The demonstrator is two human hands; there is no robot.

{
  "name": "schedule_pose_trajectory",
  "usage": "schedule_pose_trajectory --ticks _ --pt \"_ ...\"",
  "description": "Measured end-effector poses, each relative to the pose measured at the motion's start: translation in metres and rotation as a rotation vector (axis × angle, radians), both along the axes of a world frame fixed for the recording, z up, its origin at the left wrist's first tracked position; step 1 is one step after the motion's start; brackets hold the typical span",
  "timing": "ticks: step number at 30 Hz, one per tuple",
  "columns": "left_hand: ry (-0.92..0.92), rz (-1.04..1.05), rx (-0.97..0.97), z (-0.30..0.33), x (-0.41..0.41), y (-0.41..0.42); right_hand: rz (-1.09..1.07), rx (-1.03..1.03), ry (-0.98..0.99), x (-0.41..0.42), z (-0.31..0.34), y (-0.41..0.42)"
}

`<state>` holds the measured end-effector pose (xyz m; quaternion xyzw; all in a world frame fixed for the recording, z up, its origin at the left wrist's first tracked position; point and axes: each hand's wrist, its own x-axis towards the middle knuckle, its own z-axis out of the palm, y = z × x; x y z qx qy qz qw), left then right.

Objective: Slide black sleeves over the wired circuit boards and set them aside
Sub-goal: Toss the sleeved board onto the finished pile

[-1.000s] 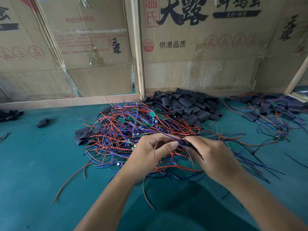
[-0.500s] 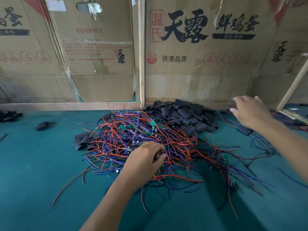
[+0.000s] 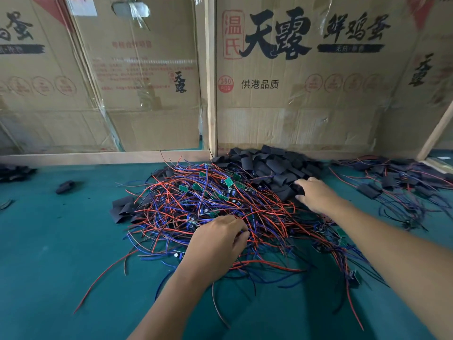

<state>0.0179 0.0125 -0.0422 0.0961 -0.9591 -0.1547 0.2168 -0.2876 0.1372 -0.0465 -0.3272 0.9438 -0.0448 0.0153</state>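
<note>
Teal work surface (image 3: 49,253) spanning full width, matte, lying under soft even light. Flattened cardboard cartons (image 3: 306,94) standing along far edge as backing wall, showing printed black and red Chinese characters, creases, scuffing. Clear packing tape (image 3: 137,11) peeling at upper left panel. Pale wooden upright (image 3: 210,77) dividing left and right panels; wooden rail (image 3: 103,157) running along far edge at left. Second wooden strip (image 3: 438,128) leaning diagonally at far right corner.

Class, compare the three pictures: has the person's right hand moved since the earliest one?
Yes. The right hand left the wire tangle, swung out right, and now reaches the black sleeve pile by the cardboard wall.
</note>
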Motion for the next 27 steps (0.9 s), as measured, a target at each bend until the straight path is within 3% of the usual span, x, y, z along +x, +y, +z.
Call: schedule_pose_trajectory --ticks 7,11,14,17,21,23,27 --pt "-0.051 -0.061 0.031 -0.006 -0.002 0.01 0.016 0.022 0.134 -0.007 -0.01 0.005" --pt "-0.074 -0.079 0.06 -0.007 -0.003 0.015 0.062 0.194 0.185 0.002 -0.013 0.004" --pt "-0.088 -0.097 0.07 -0.006 -0.002 0.018 0.153 0.35 0.34 0.008 -0.004 -0.004" --pt "-0.06 -0.098 0.064 -0.006 0.0 0.017 0.179 0.343 0.433 0.011 0.004 -0.004" --pt "-0.055 -0.1 0.073 -0.002 0.0 0.017 0.004 0.079 0.349 0.019 0.017 0.01" --pt "-0.046 -0.116 0.086 0.0 0.0 0.02 -0.056 -0.201 0.229 0.031 0.023 0.018" --pt "-0.034 -0.136 0.077 0.0 0.0 0.033 0.048 -0.731 -0.115 0.079 0.029 0.035"
